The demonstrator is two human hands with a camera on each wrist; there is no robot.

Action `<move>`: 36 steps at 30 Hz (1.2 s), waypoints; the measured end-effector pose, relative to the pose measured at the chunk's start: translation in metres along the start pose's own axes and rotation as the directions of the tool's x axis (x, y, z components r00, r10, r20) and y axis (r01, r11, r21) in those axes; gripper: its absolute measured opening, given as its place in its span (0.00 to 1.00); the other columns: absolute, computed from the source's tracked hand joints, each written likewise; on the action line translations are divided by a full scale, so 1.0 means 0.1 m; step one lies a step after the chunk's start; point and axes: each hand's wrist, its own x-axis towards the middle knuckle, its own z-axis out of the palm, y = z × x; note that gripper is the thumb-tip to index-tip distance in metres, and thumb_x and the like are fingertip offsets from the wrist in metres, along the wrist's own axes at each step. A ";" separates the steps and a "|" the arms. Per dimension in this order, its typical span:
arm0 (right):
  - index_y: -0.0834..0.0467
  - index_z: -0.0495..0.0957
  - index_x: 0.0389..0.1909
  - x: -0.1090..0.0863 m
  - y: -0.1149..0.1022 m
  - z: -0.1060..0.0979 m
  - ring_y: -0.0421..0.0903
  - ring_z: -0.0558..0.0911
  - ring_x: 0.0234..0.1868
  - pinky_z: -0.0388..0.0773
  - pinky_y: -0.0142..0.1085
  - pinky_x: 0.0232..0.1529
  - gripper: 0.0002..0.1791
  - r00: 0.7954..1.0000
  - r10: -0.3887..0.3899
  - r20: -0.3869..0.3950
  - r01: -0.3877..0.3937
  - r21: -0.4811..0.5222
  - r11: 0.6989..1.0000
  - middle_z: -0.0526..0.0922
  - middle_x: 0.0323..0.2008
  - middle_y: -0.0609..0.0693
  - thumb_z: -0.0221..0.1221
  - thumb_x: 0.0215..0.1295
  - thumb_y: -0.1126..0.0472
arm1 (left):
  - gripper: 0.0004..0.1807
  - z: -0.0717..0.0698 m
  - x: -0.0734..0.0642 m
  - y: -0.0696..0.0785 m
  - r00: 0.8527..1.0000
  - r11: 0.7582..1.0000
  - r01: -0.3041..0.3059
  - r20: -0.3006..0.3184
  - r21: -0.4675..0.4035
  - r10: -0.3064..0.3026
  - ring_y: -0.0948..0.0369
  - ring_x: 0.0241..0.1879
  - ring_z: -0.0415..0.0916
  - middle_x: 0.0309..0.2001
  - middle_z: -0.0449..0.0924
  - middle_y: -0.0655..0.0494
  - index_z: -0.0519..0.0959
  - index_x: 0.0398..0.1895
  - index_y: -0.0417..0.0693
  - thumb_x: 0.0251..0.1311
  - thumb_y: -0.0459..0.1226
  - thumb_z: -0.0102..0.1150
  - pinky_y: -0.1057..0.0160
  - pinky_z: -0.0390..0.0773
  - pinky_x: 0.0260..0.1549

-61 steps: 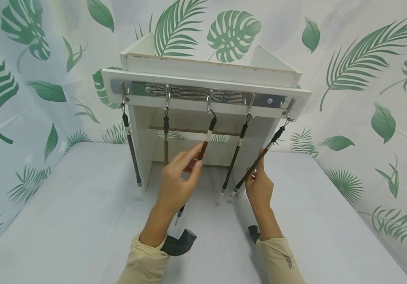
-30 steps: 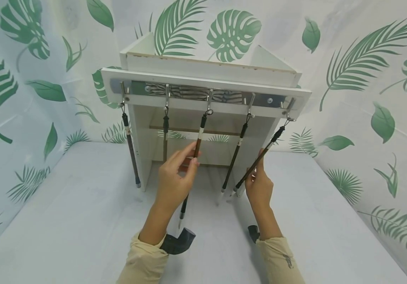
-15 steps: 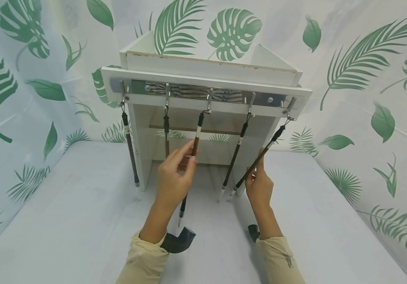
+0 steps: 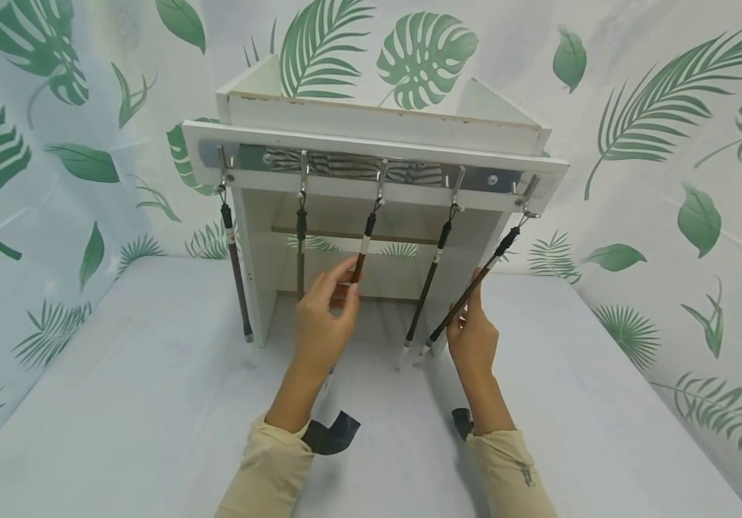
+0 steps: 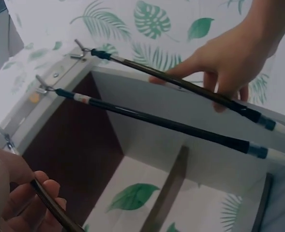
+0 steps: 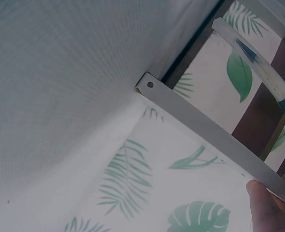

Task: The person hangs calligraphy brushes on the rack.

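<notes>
In the head view, my left hand (image 4: pixel 322 316) pinches the dark handle of the middle brush (image 4: pixel 369 230) between thumb and fingers. This brush's cord loop is at the middle hook (image 4: pixel 380 180); its lower end is mostly hidden behind the hand. My right hand (image 4: pixel 474 342) grips the edge of the white shelf's right side panel (image 6: pixel 205 130), with fingers on both faces. The rightmost brush (image 4: pixel 503 248) hangs slanting in front of that hand. Another brush (image 5: pixel 147 116) hangs between the two hands.
Two more brushes, the far left one (image 4: pixel 236 266) and its neighbour (image 4: pixel 301 252), hang from the hook rail (image 4: pixel 345 185) on the upright shelf. A white table (image 4: pixel 151 374) lies below. Black wrist mounts (image 4: pixel 333 435) stick out inward from the sleeves.
My left hand has brought the middle brush's top left from beside the hook, then slightly back to hang beneath it. The left wrist has shifted, covering more of the brush. My right hand stays put.
</notes>
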 end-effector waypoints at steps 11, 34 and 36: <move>0.48 0.48 0.71 -0.02 0.00 0.00 0.60 0.83 0.28 0.81 0.46 0.24 0.43 1.000 0.002 -0.003 -0.002 0.007 1.000 0.81 0.37 0.68 0.54 0.57 0.74 | 0.20 0.19 -0.10 -0.19 0.999 0.997 -0.032 -0.005 -0.067 0.032 0.53 0.38 0.78 0.40 0.77 0.42 0.71 0.54 0.36 0.57 0.27 0.55 0.63 0.81 0.35; 0.45 0.45 0.71 0.09 0.15 0.14 0.60 0.83 0.32 0.81 0.46 0.24 0.45 0.999 -0.011 0.052 0.008 0.049 0.999 0.80 0.43 0.66 0.55 0.58 0.72 | 0.21 0.25 -0.23 -0.52 0.997 1.000 -0.001 0.081 -0.012 0.002 0.51 0.40 0.77 0.41 0.76 0.40 0.70 0.53 0.32 0.53 0.23 0.56 0.64 0.80 0.41; 0.45 0.44 0.71 0.12 0.19 0.13 0.60 0.83 0.33 0.81 0.46 0.25 0.44 0.995 -0.031 0.094 0.026 0.056 0.998 0.79 0.46 0.65 0.56 0.59 0.70 | 0.23 0.19 -0.23 -0.53 0.992 0.999 0.030 0.118 0.028 -0.033 0.51 0.42 0.77 0.43 0.76 0.41 0.69 0.55 0.33 0.52 0.22 0.56 0.63 0.80 0.43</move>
